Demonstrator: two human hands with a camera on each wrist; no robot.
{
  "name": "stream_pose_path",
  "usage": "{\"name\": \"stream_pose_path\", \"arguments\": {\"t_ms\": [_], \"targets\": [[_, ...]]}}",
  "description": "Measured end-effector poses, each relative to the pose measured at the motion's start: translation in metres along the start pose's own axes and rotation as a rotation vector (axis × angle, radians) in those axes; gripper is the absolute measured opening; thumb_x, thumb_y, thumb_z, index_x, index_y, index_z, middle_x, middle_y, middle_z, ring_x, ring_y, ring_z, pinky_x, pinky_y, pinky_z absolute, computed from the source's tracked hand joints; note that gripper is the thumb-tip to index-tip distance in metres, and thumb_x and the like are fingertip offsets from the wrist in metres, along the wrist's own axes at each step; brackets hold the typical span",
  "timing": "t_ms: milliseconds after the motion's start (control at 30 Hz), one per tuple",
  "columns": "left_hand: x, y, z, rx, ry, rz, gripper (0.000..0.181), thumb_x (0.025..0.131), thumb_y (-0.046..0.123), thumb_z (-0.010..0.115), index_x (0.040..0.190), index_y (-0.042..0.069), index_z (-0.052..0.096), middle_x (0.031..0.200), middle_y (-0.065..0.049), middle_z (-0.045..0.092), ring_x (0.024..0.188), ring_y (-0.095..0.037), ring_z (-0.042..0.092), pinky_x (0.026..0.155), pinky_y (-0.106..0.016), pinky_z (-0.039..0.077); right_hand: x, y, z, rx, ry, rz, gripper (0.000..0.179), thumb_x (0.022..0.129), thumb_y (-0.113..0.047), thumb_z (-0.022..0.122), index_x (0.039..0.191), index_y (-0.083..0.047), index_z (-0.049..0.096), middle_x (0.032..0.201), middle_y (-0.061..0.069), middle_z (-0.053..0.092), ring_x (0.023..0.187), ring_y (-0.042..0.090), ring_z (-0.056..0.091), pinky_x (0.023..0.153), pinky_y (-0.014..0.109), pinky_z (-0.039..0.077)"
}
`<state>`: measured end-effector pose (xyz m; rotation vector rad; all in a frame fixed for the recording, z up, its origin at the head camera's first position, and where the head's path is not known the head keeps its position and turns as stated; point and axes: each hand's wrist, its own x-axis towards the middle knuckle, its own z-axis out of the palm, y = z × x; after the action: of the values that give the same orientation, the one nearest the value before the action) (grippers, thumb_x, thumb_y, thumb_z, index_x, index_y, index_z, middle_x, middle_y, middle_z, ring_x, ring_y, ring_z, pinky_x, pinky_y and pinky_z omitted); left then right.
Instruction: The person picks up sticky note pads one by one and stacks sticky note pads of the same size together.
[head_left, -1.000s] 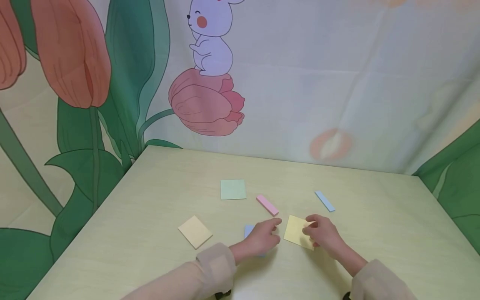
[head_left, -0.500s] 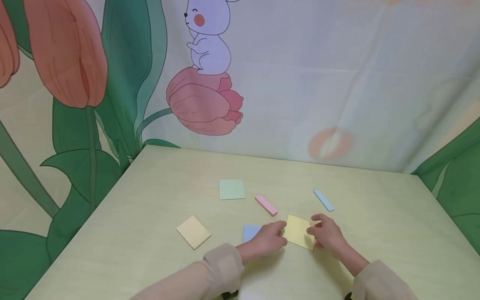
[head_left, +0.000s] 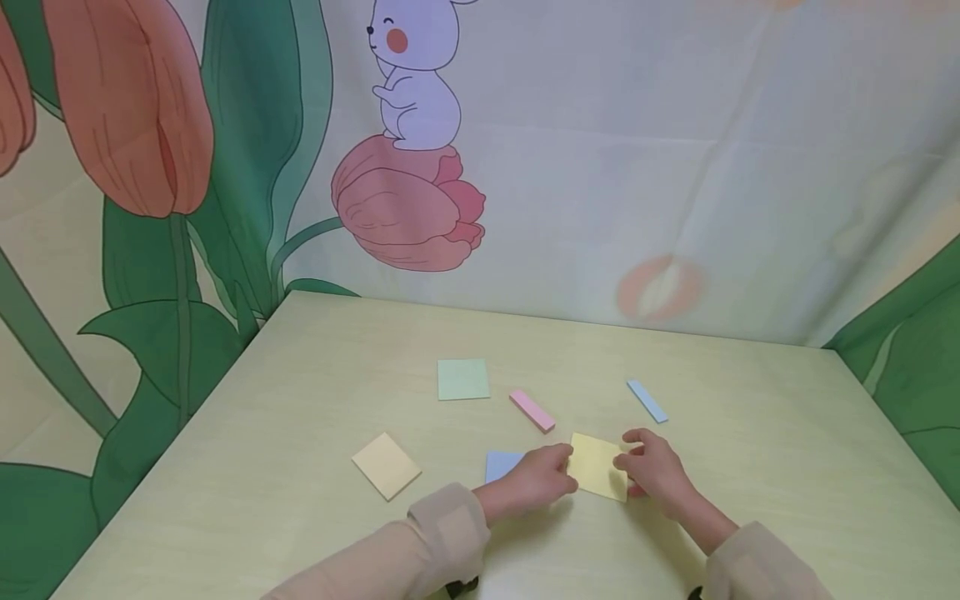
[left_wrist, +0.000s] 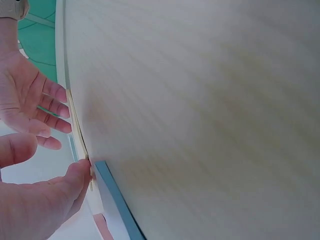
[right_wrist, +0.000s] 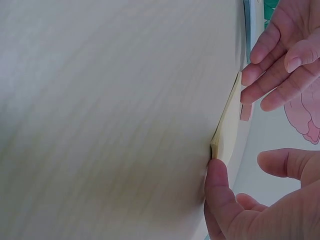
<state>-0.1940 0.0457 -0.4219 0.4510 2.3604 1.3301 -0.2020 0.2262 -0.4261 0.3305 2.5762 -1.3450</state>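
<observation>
The left hand (head_left: 534, 479) has its fingers loosely stretched, tips meeting the left edge of the yellow pad (head_left: 595, 467), thumb apart from the rest. The right hand (head_left: 654, 471) faces it at the pad's right edge: a fingertip touches there in the right wrist view, while another digit stands raised and apart. Neither hand is clamped on anything; how hard the tips press cannot be told. Contact from opposite edges probably stops the yellow pad from sliding or turning, and leaves its top mostly uncovered.

The yellow pad lies on the surface (head_left: 300, 367) between the hands, slightly askew. Just left of it is the blue pad (head_left: 500, 466), partly hidden by the left hand (so its full outline is lost). The pink strip (head_left: 532, 411) lies beyond the yellow pad to the left, the blue strip (head_left: 647, 402) beyond it to the right. Farther out are the green pad (head_left: 463, 380), beyond and left, and the cream pad (head_left: 387, 467), well to its left. Such spacing likely leaves each piece separately reachable.
</observation>
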Motion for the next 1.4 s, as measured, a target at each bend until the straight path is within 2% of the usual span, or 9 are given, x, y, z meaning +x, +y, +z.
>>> {"name": "stream_pose_path", "arguments": {"t_ms": [133,333,433,533,600,833,967,1100,1400], "targets": [[-0.002,0.001,-0.001,0.007,-0.004,-0.008,0.047,0.078,0.004,0.055,0.123,-0.005,0.044,0.073,-0.003,0.044,0.052,-0.013,0.037,0.047,-0.023,0.032,-0.001,-0.001,0.001,0.003,-0.005,0.004,0.043,0.081,-0.009,0.052,0.12,0.005,0.04,0.108,0.023,0.046,0.081,0.023,0.053,0.055,0.027,0.051],[-0.005,0.002,-0.002,0.033,-0.008,-0.013,0.041,0.077,0.004,0.056,0.116,-0.005,0.048,0.075,-0.003,0.046,0.055,-0.012,0.039,0.048,-0.023,0.033,-0.004,-0.002,0.002,0.01,-0.015,0.003,0.042,0.081,-0.009,0.052,0.119,0.005,0.041,0.105,0.022,0.049,0.079,0.022,0.053,0.055,0.027,0.051],[-0.007,0.002,-0.003,0.059,-0.007,-0.011,0.034,0.075,0.004,0.057,0.108,-0.005,0.052,0.074,-0.002,0.046,0.058,-0.012,0.04,0.05,-0.023,0.034,-0.005,-0.002,0.003,0.008,-0.021,0.012,0.042,0.081,-0.008,0.052,0.119,0.004,0.041,0.104,0.022,0.05,0.076,0.021,0.052,0.054,0.027,0.05],[-0.009,0.003,-0.003,0.091,-0.004,-0.006,0.017,0.073,0.003,0.058,0.088,-0.001,0.052,0.069,-0.001,0.043,0.058,-0.012,0.038,0.05,-0.022,0.032,-0.005,-0.001,0.004,0.008,-0.029,0.02,0.042,0.08,-0.008,0.053,0.119,0.004,0.042,0.104,0.021,0.05,0.073,0.019,0.052,0.054,0.026,0.049],[-0.011,0.003,-0.004,0.108,-0.001,-0.004,0.012,0.072,0.002,0.057,0.077,0.003,0.047,0.065,0.0,0.04,0.056,-0.012,0.036,0.049,-0.022,0.03,-0.006,-0.001,0.004,0.01,-0.035,0.017,0.042,0.08,-0.007,0.053,0.118,0.005,0.042,0.1,0.02,0.051,0.069,0.018,0.051,0.053,0.026,0.049],[-0.013,0.0,-0.01,0.127,0.014,-0.056,0.022,0.073,0.0,0.054,0.068,0.011,0.036,0.058,0.003,0.036,0.048,-0.01,0.034,0.045,-0.02,0.028,-0.006,0.005,0.0,-0.004,-0.057,0.008,0.039,0.079,-0.006,0.054,0.115,0.006,0.043,0.08,0.01,0.051,0.05,0.012,0.048,0.047,0.027,0.048],[-0.01,-0.001,-0.011,0.156,0.015,-0.066,0.024,0.073,-0.001,0.054,0.068,0.011,0.034,0.056,0.002,0.035,0.047,-0.01,0.034,0.044,-0.021,0.026,-0.006,0.007,-0.001,-0.034,-0.057,0.027,0.036,0.079,-0.007,0.054,0.112,0.005,0.045,0.079,0.01,0.051,0.051,0.012,0.05,0.047,0.027,0.048],[-0.008,0.0,-0.011,0.14,0.001,-0.063,0.023,0.074,0.0,0.053,0.066,0.011,0.034,0.054,0.002,0.039,0.045,-0.01,0.034,0.042,-0.02,0.026,-0.004,0.007,0.001,-0.048,-0.058,0.035,0.035,0.078,-0.008,0.054,0.11,0.004,0.047,0.075,0.008,0.052,0.053,0.013,0.052,0.046,0.027,0.048],[-0.004,0.0,-0.01,0.164,0.04,-0.056,0.028,0.071,-0.002,0.053,0.057,0.012,0.033,0.049,0.002,0.042,0.044,-0.01,0.031,0.043,-0.019,0.025,-0.002,0.008,0.003,-0.036,-0.06,0.024,0.031,0.077,-0.006,0.053,0.105,0.004,0.048,0.069,0.007,0.052,0.05,0.014,0.052,0.046,0.027,0.049]]}}
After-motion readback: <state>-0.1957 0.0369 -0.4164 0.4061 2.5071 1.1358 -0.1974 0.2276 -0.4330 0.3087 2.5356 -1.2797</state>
